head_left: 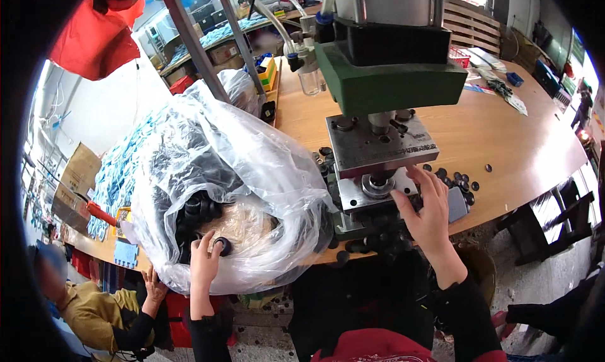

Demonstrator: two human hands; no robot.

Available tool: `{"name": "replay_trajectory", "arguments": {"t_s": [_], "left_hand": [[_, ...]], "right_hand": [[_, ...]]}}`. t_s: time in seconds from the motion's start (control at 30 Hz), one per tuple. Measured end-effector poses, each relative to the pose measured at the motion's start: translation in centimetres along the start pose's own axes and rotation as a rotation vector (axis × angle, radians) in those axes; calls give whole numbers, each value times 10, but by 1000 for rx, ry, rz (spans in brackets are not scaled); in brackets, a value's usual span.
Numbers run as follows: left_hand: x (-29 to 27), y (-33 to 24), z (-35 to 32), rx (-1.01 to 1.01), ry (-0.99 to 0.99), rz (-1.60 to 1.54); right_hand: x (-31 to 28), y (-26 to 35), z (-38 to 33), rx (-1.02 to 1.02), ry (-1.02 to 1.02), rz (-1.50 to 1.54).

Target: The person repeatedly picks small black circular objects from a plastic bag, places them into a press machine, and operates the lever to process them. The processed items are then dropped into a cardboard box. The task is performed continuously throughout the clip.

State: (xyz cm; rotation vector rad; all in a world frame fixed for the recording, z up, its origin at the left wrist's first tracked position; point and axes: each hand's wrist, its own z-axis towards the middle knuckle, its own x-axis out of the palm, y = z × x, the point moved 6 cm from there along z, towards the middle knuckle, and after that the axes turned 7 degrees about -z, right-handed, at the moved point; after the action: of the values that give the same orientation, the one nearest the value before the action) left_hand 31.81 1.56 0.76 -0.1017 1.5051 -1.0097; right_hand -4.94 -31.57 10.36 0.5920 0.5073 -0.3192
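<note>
On the table, the green press stands right of and farther than the clear plastic bag, its steel die just beside the right hand, whose fingers are spread and seem to grip nothing. Near left, at the bag's mouth, the left hand pinches a round black piece with no clear long axis, well apart from the die.
</note>
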Motion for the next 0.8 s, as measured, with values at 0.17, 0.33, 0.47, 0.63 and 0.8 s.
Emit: {"name": "replay_trajectory", "arguments": {"t_s": [0.17, 0.33, 0.47, 0.63, 0.8], "left_hand": [[13, -6, -4, 76, 50, 106], [16, 5, 3, -100, 84, 56], [-2, -51, -13, 129, -156, 44], [30, -169, -59, 221, 349, -833], [91, -285, -51, 507, 385, -714]], "right_hand": [[17, 21, 24, 13, 0, -24], [24, 13, 24, 42, 64, -45], [18, 7, 15, 45, 86, -70], [-23, -45, -63, 267, 77, 150], [-71, -174, -199, 677, 168, -225]]}}
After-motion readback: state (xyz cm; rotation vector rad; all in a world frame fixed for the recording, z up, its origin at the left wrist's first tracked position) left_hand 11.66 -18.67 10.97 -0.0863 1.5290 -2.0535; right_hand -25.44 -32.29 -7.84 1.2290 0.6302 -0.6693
